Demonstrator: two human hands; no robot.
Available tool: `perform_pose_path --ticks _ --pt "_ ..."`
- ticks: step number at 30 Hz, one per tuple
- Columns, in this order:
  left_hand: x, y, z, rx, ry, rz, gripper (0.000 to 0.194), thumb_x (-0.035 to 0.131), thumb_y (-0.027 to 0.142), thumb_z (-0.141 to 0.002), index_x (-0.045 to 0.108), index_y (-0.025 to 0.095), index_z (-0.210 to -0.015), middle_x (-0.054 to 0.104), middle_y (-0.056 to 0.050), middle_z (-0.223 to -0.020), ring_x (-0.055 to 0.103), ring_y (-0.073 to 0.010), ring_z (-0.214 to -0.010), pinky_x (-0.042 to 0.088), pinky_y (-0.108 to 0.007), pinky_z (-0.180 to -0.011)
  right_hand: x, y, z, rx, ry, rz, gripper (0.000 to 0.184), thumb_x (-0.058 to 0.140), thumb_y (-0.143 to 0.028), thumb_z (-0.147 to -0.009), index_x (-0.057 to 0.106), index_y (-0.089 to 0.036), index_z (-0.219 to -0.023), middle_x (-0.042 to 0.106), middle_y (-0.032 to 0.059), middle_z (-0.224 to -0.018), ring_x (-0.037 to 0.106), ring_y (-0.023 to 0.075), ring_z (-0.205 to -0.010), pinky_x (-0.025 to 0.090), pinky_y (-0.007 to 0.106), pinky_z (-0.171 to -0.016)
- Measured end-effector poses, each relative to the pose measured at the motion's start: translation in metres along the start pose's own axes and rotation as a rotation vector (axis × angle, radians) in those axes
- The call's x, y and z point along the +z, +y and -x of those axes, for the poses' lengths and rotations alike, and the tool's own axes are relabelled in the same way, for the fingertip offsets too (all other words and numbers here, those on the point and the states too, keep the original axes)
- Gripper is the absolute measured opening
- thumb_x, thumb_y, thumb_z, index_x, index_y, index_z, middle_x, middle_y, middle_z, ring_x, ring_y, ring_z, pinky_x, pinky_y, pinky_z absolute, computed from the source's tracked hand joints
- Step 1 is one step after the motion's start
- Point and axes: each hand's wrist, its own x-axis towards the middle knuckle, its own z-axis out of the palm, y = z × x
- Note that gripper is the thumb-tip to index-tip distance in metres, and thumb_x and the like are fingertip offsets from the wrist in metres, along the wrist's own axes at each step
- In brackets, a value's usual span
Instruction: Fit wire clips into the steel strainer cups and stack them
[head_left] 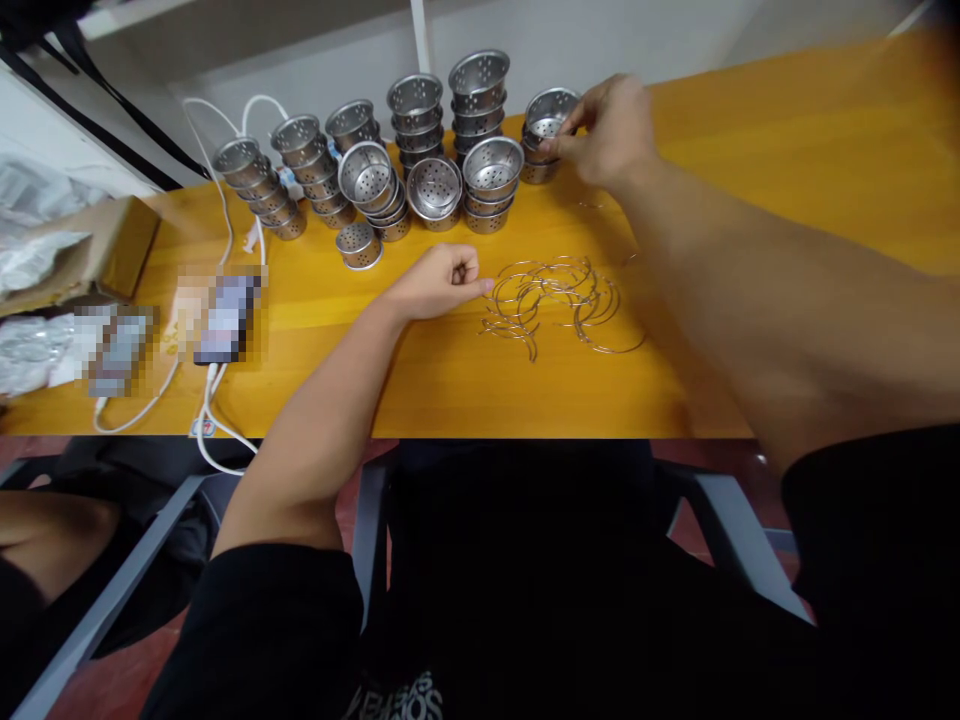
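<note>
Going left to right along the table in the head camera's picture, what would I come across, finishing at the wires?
Cardboard box → dark-edged phone → lone perforated metal cup → the person's left hand → loose pile of curved wires.

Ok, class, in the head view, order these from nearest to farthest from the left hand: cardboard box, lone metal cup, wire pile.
1. Wire pile: just right of the left hand.
2. Lone metal cup: left, slightly farther back.
3. Cardboard box: far left.
</note>
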Motion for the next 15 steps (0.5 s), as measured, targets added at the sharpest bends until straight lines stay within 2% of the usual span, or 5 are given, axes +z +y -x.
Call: perform_pose_path --ticks 5,6,9,11,15 --pt "0.002 0.008 0.000 -0.060 0.016 -0.010 0.057 0.086 0.001 -0.111 0.050 0.028 -0.077 0.049 0.009 -0.074 0.037 -0.0101 -0.068 0.029 -0.037 -0.071 -0.008 -0.007 0.005 0.048 -0.022 -0.004 0.020 0.115 -0.014 -0.105 0.097 -0.005 -0.106 0.090 0.0021 -0.095 0.043 0.0102 -0.074 0.043 0.032 -0.079" --pt "0.002 0.009 0.000 -0.064 0.018 -0.010 0.057 0.087 0.001 -0.111 0.050 0.028 -0.076 0.050 0.009 -0.074 0.038 -0.0102 -0.068 0.029 -0.037 -0.071 -0.009 -0.008 0.005 0.057 -0.023 -0.009 0.024 0.116 -0.014 -0.104 0.093 -0.008 -0.097 0.087 0.0001 -0.091 0.043 0.0104 -0.074 0.042 0.033 -0.079" --pt "0.002 0.011 0.000 -0.063 0.017 -0.008 0.056 0.087 0.002 -0.110 0.051 0.027 -0.076 0.050 0.009 -0.074 0.039 -0.0109 -0.068 0.030 -0.037 -0.071 -0.010 -0.011 0.003 0.090 -0.007 -0.028 0.060 0.119 -0.012 -0.097 0.067 -0.021 -0.070 0.073 -0.0059 -0.079 0.043 0.0107 -0.075 0.041 0.033 -0.078" --pt "0.001 0.010 -0.001 -0.060 0.011 -0.005 0.054 0.088 0.004 -0.109 0.052 0.027 -0.076 0.050 0.009 -0.073 0.039 -0.0115 -0.068 0.029 -0.036 -0.070 -0.007 -0.009 0.000 0.099 0.013 -0.040 0.074 0.121 -0.009 -0.093 0.055 -0.026 -0.066 0.063 -0.0089 -0.075 0.043 0.0110 -0.075 0.040 0.034 -0.079" --pt "0.000 0.006 -0.001 -0.024 0.012 0.020 0.052 0.089 0.006 -0.107 0.053 0.026 -0.076 0.050 0.009 -0.071 0.038 -0.0111 -0.066 0.028 -0.037 -0.067 0.005 0.006 -0.011 0.023 0.044 -0.097 0.078 0.116 -0.001 -0.098 0.049 -0.030 -0.072 0.051 -0.0114 -0.077 0.041 0.0132 -0.076 0.038 0.036 -0.082"
